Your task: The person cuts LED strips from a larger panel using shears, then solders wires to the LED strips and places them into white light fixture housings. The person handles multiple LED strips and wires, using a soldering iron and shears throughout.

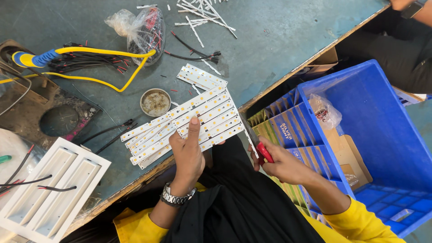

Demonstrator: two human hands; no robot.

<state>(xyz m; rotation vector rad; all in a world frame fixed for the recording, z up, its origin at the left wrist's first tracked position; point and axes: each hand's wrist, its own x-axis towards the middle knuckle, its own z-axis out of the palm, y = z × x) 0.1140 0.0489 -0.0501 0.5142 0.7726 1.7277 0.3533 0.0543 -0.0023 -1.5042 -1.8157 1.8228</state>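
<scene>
- While the left hand presses a fanned stack of white light strips at the table's near edge, thumb flat on top, they look thin, light and brittle; best gripped by their long edges.
- Right hand is closed round red-handled cutters, just right of the strips.
- Farther right sits a blue crate.
- Far left lies a soldering iron with a yellow cord.

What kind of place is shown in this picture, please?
Probably a small workshop for assembling LED lights. The left hand presses white LED strips on a worn workbench, a soldering iron lies beside loose wires, and the right hand holds a red-handled tool.
</scene>
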